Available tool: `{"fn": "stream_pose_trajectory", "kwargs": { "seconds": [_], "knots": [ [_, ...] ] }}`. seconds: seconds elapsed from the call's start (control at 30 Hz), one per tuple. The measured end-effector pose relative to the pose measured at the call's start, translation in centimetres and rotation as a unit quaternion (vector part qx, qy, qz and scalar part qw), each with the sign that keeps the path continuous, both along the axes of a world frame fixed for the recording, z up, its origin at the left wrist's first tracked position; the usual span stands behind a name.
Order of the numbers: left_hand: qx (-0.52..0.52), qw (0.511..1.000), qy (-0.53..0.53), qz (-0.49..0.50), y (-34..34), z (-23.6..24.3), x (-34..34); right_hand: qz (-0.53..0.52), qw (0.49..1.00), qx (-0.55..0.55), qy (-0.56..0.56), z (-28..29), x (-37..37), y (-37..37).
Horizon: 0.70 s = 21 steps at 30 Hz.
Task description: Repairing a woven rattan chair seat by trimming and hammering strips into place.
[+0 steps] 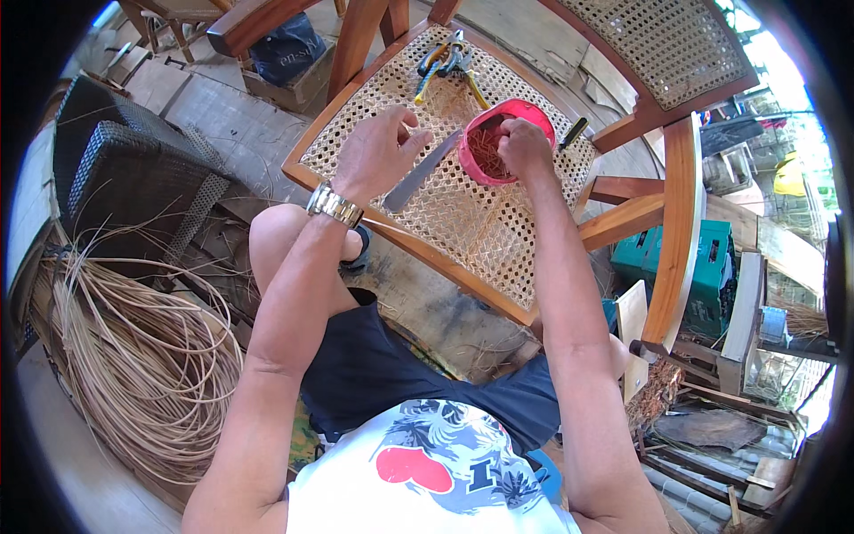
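My left hand (378, 149), a gold watch (334, 205) on its wrist, hovers over the woven cane seat (463, 227) of a wooden chair. Its fingers are loosely bent, thumb apart, and nothing shows between them. Inside a pink bowl (471, 162) on the seat, my right hand (527, 147) has its fingers closed among thin reddish-brown sticks (487, 149); what they pinch is hidden. A knife blade (418, 181) lies between my hands, its tip toward me. Beyond the bowl are pliers (451, 60) with yellow-and-blue handles. A dark-handled tool (573, 133) rests right of the bowl.
The chair's cane backrest (663, 53) and curved armrest (680, 231) rise at the right. A large coil of cane strands (133, 365) hangs at left beside dark mesh pieces (133, 187). Green crates (685, 276) stand at right. A dark blue bag (289, 53) sits beyond the chair.
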<state>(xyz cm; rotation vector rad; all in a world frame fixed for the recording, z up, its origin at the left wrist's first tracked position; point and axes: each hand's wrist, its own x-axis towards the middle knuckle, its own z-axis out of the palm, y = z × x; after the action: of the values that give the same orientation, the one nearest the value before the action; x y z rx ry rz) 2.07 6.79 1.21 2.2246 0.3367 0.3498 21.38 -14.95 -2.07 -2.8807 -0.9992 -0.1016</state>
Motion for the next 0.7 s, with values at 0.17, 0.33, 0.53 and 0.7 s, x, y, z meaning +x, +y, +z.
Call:
{"fn": "stream_pose_trajectory", "kwargs": {
  "seconds": [0.17,0.33,0.53,0.7],
  "knots": [
    [0.019,1.000,-0.015,-0.003,-0.2,-0.2,-0.2,-0.037,0.995,0.009,0.096,1.8,-0.3,-0.1],
    [0.023,1.000,-0.010,-0.007,-0.3,-0.4,0.0,0.104,0.990,0.088,0.044,1.7,-1.8,-0.3],
    [0.025,0.999,0.018,-0.025,-0.6,-0.3,0.1,0.143,0.986,-0.026,0.081,2.7,-1.6,-0.2],
    [0.026,0.999,0.008,-0.026,-0.7,-0.2,0.0,0.108,0.973,0.052,0.197,4.7,-0.9,-1.3]
  ]
}}
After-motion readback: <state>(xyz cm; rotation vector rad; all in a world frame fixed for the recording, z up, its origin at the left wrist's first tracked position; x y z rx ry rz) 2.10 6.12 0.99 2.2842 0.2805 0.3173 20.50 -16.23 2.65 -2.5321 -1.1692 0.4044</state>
